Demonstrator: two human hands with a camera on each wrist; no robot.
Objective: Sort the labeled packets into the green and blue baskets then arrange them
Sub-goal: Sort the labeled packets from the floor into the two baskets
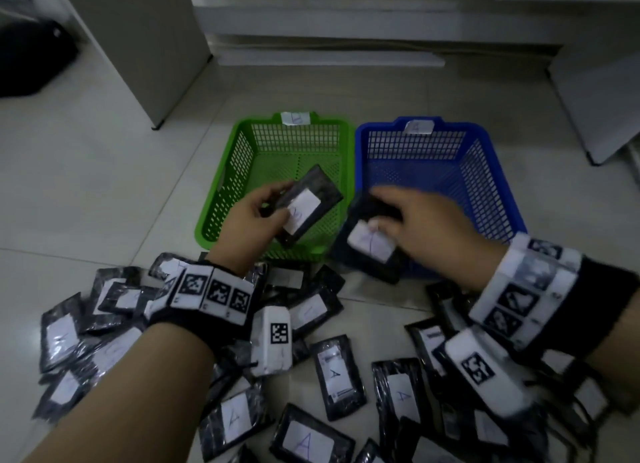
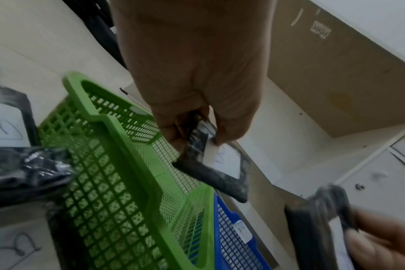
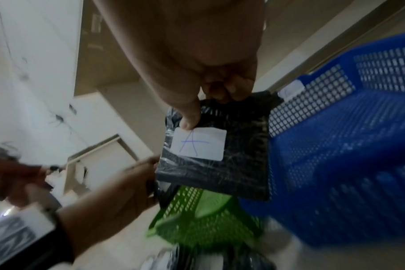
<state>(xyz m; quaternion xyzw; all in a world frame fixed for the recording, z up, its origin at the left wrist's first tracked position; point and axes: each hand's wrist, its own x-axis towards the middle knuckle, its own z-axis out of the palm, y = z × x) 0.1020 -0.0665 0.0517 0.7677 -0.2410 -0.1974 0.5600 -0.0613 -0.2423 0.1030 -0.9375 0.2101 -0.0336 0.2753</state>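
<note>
A pale tiled floor is filling the scene, with white cabinets standing at twelve o'clock. Two mesh baskets are sitting side by side in the middle, touching: the green basket at eleven o'clock and the blue basket at one o'clock, each carrying a small paper tag on its far rim. A loose heap of black packets with white labels is spreading across the floor from seven to five o'clock, partly hidden by both forearms and their marker-covered wristbands. The left hand is pinching a packet marked B over the green basket. The right hand is gripping a packet marked A above the blue basket's near-left corner.
</note>
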